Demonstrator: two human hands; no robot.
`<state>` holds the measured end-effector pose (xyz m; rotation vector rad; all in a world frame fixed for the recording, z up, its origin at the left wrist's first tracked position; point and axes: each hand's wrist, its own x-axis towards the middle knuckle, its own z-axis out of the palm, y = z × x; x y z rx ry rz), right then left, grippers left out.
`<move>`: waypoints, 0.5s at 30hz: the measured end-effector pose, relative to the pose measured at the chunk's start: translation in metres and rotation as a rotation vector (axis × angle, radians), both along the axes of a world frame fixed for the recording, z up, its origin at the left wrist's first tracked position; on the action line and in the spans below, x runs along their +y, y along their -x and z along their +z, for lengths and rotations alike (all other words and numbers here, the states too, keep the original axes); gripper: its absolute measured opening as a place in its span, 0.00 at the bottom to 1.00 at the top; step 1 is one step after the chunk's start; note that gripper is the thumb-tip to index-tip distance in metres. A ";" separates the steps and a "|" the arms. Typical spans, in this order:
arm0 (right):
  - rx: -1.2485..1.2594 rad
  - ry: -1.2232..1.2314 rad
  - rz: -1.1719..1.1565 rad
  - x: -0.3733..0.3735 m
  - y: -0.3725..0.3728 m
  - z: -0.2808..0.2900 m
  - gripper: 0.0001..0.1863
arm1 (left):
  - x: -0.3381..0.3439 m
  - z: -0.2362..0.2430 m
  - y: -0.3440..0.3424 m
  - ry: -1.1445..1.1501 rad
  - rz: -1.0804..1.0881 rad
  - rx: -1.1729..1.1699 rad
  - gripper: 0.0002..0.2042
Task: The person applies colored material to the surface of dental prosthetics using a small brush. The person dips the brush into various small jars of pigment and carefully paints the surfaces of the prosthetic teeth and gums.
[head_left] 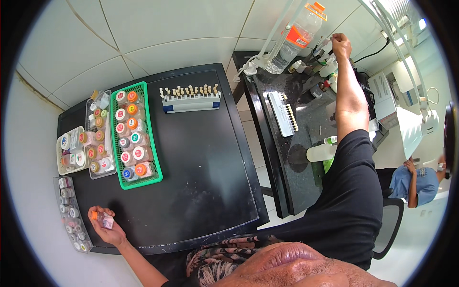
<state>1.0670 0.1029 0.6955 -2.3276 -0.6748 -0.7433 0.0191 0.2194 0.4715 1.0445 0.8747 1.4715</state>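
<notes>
My left hand [108,231], palm up at the near left of the black table, holds a small clear jar [108,222] with an orange cap. The jar lies on its side across my curled fingers. Far off at the back right, my right hand [341,47] reaches over the dark counter, its fingers closed beside some slim upright tools [325,44]. What those fingers pinch is too small to make out. Nearest to my left hand stands a clear tray [71,215] of small white-capped jars. Above it, a green basket [156,162] contains capped powder jars.
Other tubs and a clear tray [109,173] of jars sit left of the basket. One tooth shade guide [191,104] stands on the table, another [282,117] on the counter. A large clear bottle [296,40] and a squat bottle [321,153] are there too. Another person [414,186] is at far right.
</notes>
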 end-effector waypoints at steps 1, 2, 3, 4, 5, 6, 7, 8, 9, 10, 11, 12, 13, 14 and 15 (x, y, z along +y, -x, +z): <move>-0.049 -0.119 -0.017 -0.001 0.001 0.005 0.11 | 0.001 0.000 -0.001 -0.009 -0.004 -0.007 0.23; -0.183 -0.215 -0.011 -0.003 0.001 0.012 0.12 | 0.000 0.000 -0.001 -0.039 -0.037 -0.019 0.23; -0.286 -0.314 -0.013 -0.003 0.001 0.019 0.13 | 0.002 -0.001 -0.002 -0.023 -0.013 -0.026 0.24; -0.437 -0.381 -0.026 -0.003 0.000 0.029 0.15 | 0.002 -0.002 -0.003 -0.042 -0.009 -0.049 0.24; -0.574 -0.427 -0.029 -0.006 0.000 0.037 0.17 | 0.001 -0.004 -0.002 -0.033 0.000 -0.036 0.23; -0.607 -0.458 -0.055 -0.007 -0.001 0.045 0.19 | 0.001 -0.006 -0.004 -0.047 0.001 -0.051 0.23; -0.531 -0.475 -0.088 -0.010 -0.001 0.052 0.17 | 0.000 -0.006 -0.004 -0.046 0.004 -0.035 0.22; -0.577 -0.541 -0.094 -0.011 -0.002 0.056 0.16 | 0.000 -0.007 -0.005 -0.047 0.000 -0.050 0.21; -0.573 -0.617 -0.153 -0.010 -0.002 0.059 0.14 | 0.000 -0.007 -0.006 -0.049 0.003 -0.045 0.20; -0.449 -0.745 -0.066 -0.012 0.000 0.058 0.12 | 0.000 -0.006 -0.009 -0.043 0.006 -0.060 0.19; -0.309 -0.908 -0.109 -0.009 0.001 0.059 0.14 | 0.000 -0.005 -0.011 -0.050 0.019 -0.040 0.18; -0.381 -0.898 -0.065 -0.008 0.005 0.057 0.14 | 0.000 -0.003 -0.013 -0.048 0.028 -0.033 0.18; -0.242 -1.065 -0.082 -0.009 0.012 0.055 0.14 | 0.000 -0.002 -0.016 -0.047 0.034 -0.026 0.18; -0.073 -1.232 -0.087 -0.005 0.022 0.052 0.15 | -0.001 0.000 -0.018 -0.051 0.039 -0.032 0.18; 0.120 -1.359 -0.040 -0.012 0.035 0.056 0.21 | -0.001 0.002 -0.020 -0.066 0.038 -0.024 0.18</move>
